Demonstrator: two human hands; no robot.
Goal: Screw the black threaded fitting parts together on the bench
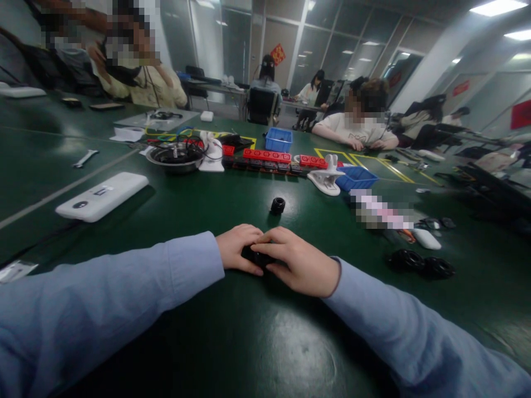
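Note:
Low over the green table, my left hand (240, 247) and my right hand (292, 258) meet around a black part (249, 254), mostly hidden by the fingers. Thumb and fingers of my left hand are closed on its left side. The right fingers curl over its top and right side, pressed against it. What kind of part it is, I cannot make out. Just beyond the hands stands a small black ribbed cylinder (277, 206), touched by neither hand. Off to the right lie two black ring-shaped pieces (423, 263), side by side.
A white power bank (103, 196) lies left, beyond my forearm. Farther back are a metal bowl (176, 164) with cables, red strips (267, 156), white clips (327, 178) and blue bins (357, 177). A wrench (86, 158) rests far left. Several people sit around.

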